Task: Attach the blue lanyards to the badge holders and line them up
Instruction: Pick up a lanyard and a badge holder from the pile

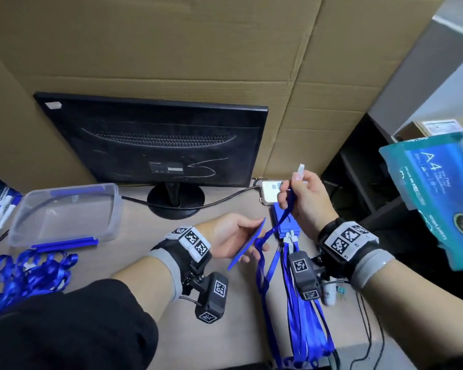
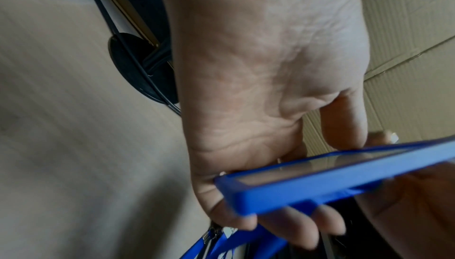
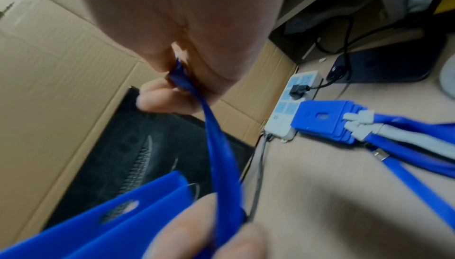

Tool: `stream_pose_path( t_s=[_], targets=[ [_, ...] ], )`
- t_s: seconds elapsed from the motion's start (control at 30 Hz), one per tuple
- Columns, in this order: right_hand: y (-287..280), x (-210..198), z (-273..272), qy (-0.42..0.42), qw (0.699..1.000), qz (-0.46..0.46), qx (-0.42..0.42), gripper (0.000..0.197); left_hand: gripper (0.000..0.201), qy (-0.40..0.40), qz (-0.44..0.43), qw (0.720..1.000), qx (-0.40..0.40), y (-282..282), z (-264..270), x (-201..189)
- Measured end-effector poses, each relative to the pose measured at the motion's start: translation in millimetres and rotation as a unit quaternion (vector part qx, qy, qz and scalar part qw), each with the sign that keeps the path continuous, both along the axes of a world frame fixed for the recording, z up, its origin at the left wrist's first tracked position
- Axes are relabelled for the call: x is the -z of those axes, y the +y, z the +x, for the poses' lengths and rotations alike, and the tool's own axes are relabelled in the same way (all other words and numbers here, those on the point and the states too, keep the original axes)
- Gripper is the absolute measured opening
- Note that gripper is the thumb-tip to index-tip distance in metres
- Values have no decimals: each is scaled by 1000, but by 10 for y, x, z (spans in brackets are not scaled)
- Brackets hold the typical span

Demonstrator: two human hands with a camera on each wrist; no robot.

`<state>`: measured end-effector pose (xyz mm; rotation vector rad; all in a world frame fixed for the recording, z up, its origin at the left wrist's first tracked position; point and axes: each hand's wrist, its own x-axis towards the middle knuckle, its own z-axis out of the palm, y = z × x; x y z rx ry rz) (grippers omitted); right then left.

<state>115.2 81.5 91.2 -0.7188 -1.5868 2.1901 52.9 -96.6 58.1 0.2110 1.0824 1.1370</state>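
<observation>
My left hand point(image 1: 233, 237) grips a blue badge holder point(image 1: 247, 244) edge-on above the desk; the left wrist view shows its clear window and blue frame point(image 2: 320, 181) between thumb and fingers. My right hand point(image 1: 302, 198) is raised to the right of it and pinches a blue lanyard point(image 1: 284, 212) near its white clip point(image 1: 300, 170). The strap point(image 3: 221, 156) hangs from those fingers past the holder point(image 3: 110, 224). A stack of finished holders point(image 1: 285, 222) with lanyards attached point(image 1: 302, 316) lies on the desk under my right wrist.
A tangle of loose blue lanyards point(image 1: 30, 273) lies at the left beside a clear plastic box point(image 1: 64, 212). A black monitor point(image 1: 155, 140) stands behind, against cardboard point(image 1: 171, 44). A power strip point(image 3: 290, 111) sits past the stack. A pack of A4 paper point(image 1: 436, 193) overhangs at right.
</observation>
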Motion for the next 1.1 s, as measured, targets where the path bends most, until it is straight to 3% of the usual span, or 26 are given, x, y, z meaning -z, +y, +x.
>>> stream_pose_path(
  t_s=[0.13, 0.27, 0.5, 0.63, 0.8, 0.97, 1.03, 1.1],
  targets=[
    [184, 470, 211, -166, 980, 104, -29, 7, 36, -2, -28, 998, -54, -56, -32, 87],
    [149, 1035, 452, -344, 917, 108, -168, 13, 33, 1, -47, 996, -81, -94, -47, 169],
    [-34, 1566, 682, -473, 808, 142, -321, 20, 28, -7, -57, 991, -124, -53, 4, 317],
    [-133, 1646, 628, -486, 775, 139, -378, 18, 31, 4, -42, 990, -138, -32, 20, 386],
    [-199, 1882, 640, -521, 782, 112, -324, 17, 29, -17, -11, 985, -172, -31, -2, 390],
    [-146, 1824, 582, -429, 884, 85, -164, 31, 33, 43, -92, 985, -138, -52, -38, 404],
    [-101, 1777, 569, -418, 897, 66, -126, 18, 38, 84, -139, 983, -86, -94, -50, 380],
    [-42, 1742, 573, -410, 905, 72, -93, 21, 40, 119, -188, 974, -48, -157, -81, 421]
  ],
)
